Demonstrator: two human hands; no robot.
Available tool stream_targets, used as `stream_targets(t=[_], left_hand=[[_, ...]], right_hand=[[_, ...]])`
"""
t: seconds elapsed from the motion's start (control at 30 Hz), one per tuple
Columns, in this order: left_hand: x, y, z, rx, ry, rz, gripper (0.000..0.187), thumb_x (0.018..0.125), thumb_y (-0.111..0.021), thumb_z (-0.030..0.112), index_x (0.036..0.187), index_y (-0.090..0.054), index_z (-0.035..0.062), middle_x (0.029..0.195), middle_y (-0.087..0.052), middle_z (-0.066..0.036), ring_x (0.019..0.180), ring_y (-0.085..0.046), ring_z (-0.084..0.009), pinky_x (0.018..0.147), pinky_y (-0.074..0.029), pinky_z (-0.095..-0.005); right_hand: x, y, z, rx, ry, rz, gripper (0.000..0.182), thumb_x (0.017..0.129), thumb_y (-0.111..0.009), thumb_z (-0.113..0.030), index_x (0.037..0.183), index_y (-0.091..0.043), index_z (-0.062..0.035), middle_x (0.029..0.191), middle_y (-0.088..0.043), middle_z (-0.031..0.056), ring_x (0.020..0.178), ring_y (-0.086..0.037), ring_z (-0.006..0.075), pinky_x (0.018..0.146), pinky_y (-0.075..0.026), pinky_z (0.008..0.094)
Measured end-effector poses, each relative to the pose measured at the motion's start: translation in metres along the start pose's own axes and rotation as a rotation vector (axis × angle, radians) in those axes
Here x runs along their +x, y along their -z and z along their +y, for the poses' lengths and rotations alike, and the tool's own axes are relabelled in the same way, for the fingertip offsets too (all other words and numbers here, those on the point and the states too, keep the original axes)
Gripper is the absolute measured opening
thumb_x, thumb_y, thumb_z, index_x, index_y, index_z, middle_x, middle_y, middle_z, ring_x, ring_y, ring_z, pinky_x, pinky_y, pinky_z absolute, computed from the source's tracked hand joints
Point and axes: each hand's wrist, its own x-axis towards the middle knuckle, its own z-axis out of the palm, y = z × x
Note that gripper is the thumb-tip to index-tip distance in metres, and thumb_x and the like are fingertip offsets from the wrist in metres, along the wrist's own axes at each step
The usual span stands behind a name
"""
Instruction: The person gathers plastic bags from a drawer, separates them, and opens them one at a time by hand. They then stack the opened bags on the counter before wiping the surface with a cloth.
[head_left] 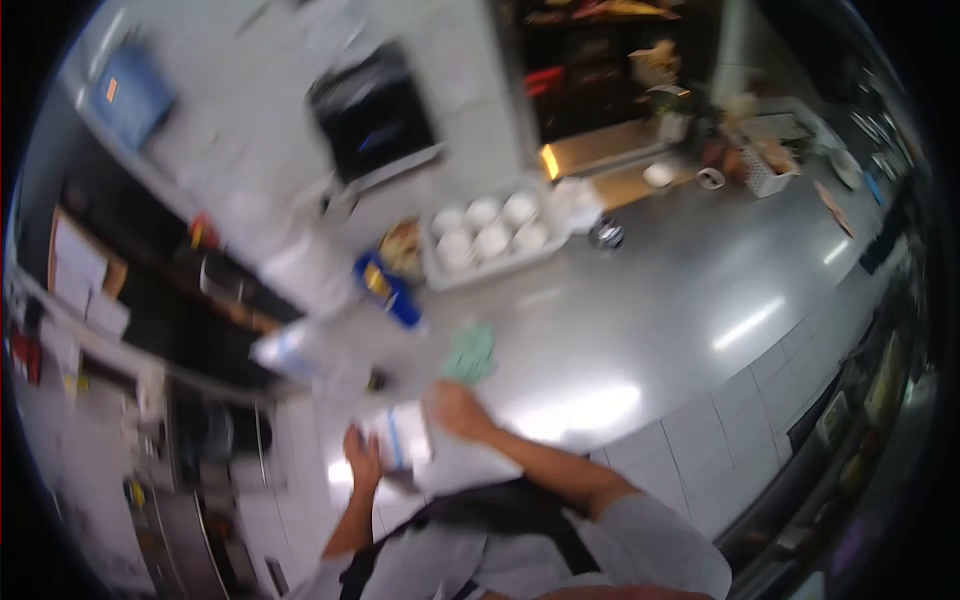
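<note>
A white package with a blue stripe lies near the counter's front edge, slightly blurred. My left hand grips its left side, thumb and fingers against it. At the package's upper right corner is my right hand, fingers curled closed; what they hold, if anything, is hidden. A crumpled green cloth lies just beyond my right hand. Beyond the package, to the left, stands a small dark object too blurred to name.
The steel counter stretches right. Toward the back sit a white tray of several round white items, a blue-and-yellow packet and a small metal container. White bags stand at left. A white basket is far right.
</note>
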Motion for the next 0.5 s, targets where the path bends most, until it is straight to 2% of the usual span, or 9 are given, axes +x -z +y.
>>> stream_targets(t=[0.03, 0.07, 0.1, 0.13, 0.17, 0.2, 0.27, 0.37, 0.5], left_hand=[[0.004, 0.000, -0.004, 0.014, -0.052, 0.046, 0.064, 0.095, -0.069, 0.021, 0.148, -0.045, -0.0070, 0.150, -0.048, -0.029, 0.140, -0.044, -0.0445, 0.117, -0.034, -0.0524], [0.009, 0.002, -0.015, -0.007, -0.173, 0.035, 0.067, 0.095, -0.069, 0.022, 0.150, -0.043, -0.0051, 0.152, -0.045, -0.029, 0.141, -0.041, -0.0453, 0.119, -0.031, -0.0521], [0.010, 0.018, 0.001, 0.041, -0.191, 0.016, 0.070, 0.093, -0.072, 0.022, 0.151, -0.042, -0.0037, 0.152, -0.045, -0.029, 0.141, -0.040, -0.0465, 0.119, -0.029, -0.0530], [0.011, 0.034, 0.020, 0.042, -0.170, -0.012, 0.072, 0.091, -0.074, 0.023, 0.151, -0.043, -0.0016, 0.152, -0.044, -0.029, 0.141, -0.040, -0.0466, 0.119, -0.029, -0.0528], [0.005, 0.039, 0.017, 0.036, -0.213, 0.007, 0.072, 0.089, -0.075, 0.026, 0.150, -0.046, -0.0003, 0.154, -0.042, -0.029, 0.141, -0.040, -0.0463, 0.119, -0.029, -0.0526], [0.001, 0.040, 0.011, 0.000, -0.256, 0.024, 0.072, 0.088, -0.077, 0.029, 0.148, -0.048, 0.0008, 0.155, -0.041, -0.028, 0.141, -0.039, -0.0462, 0.118, -0.030, -0.0528], [-0.004, 0.050, 0.011, -0.055, -0.248, -0.010, 0.072, 0.087, -0.078, 0.031, 0.146, -0.050, 0.0010, 0.153, -0.042, -0.027, 0.139, -0.041, -0.0460, 0.117, -0.030, -0.0549], [-0.007, 0.057, 0.005, -0.111, -0.279, -0.015, 0.072, 0.086, -0.079, 0.034, 0.145, -0.051, 0.0022, 0.150, -0.045, -0.026, 0.139, -0.041, -0.0437, 0.118, -0.028, -0.0580], [-0.003, 0.062, 0.001, -0.126, -0.312, -0.020, 0.072, 0.085, -0.080, 0.037, 0.143, -0.053, 0.0031, 0.149, -0.045, -0.025, 0.140, -0.042, -0.0411, 0.120, -0.025, -0.0604]], right_hand=[[-0.003, 0.002, 0.007, -0.177, 0.069, 0.067, 0.040, 0.088, -0.074, -0.023, 0.121, -0.065, -0.0030, 0.123, -0.063, 0.0227, 0.122, -0.056, 0.0434, 0.109, -0.042, 0.0534], [-0.013, -0.016, 0.037, -0.132, -0.018, 0.091, 0.030, 0.093, -0.069, -0.024, 0.113, -0.068, -0.0020, 0.115, -0.066, 0.0225, 0.113, -0.059, 0.0415, 0.104, -0.045, 0.0509], [-0.002, 0.012, -0.003, -0.201, -0.165, -0.004, 0.030, 0.093, -0.070, -0.022, 0.114, -0.066, -0.0003, 0.113, -0.064, 0.0222, 0.111, -0.059, 0.0431, 0.099, -0.046, 0.0522], [-0.003, 0.010, -0.012, -0.177, -0.168, 0.201, 0.028, 0.093, -0.071, -0.018, 0.112, -0.066, 0.0017, 0.109, -0.063, 0.0205, 0.107, -0.060, 0.0421, 0.094, -0.048, 0.0503], [0.000, 0.016, -0.027, -0.241, -0.252, 0.194, 0.026, 0.092, -0.073, -0.016, 0.111, -0.068, 0.0008, 0.107, -0.062, 0.0184, 0.103, -0.062, 0.0400, 0.087, -0.051, 0.0479], [0.004, 0.022, -0.048, -0.354, -0.253, 0.189, 0.025, 0.093, -0.073, -0.017, 0.113, -0.070, -0.0025, 0.103, -0.062, 0.0159, 0.092, -0.064, 0.0347, 0.080, -0.053, 0.0430], [0.000, 0.013, -0.071, -0.316, -0.398, 0.193, 0.027, 0.095, -0.071, -0.018, 0.119, -0.071, -0.0059, 0.097, -0.061, 0.0131, 0.081, -0.062, 0.0287, 0.076, -0.052, 0.0392], [-0.011, 0.000, -0.091, -0.388, -0.477, 0.194, 0.034, 0.099, -0.068, -0.021, 0.129, -0.069, -0.0047, 0.093, -0.060, 0.0118, 0.076, -0.060, 0.0241, 0.074, -0.051, 0.0361], [0.009, 0.004, -0.083, -0.550, -0.594, 0.212, 0.050, 0.102, -0.065, -0.026, 0.145, -0.058, -0.0020, 0.096, -0.060, 0.0125, 0.079, -0.061, 0.0241, 0.075, -0.052, 0.0370]])
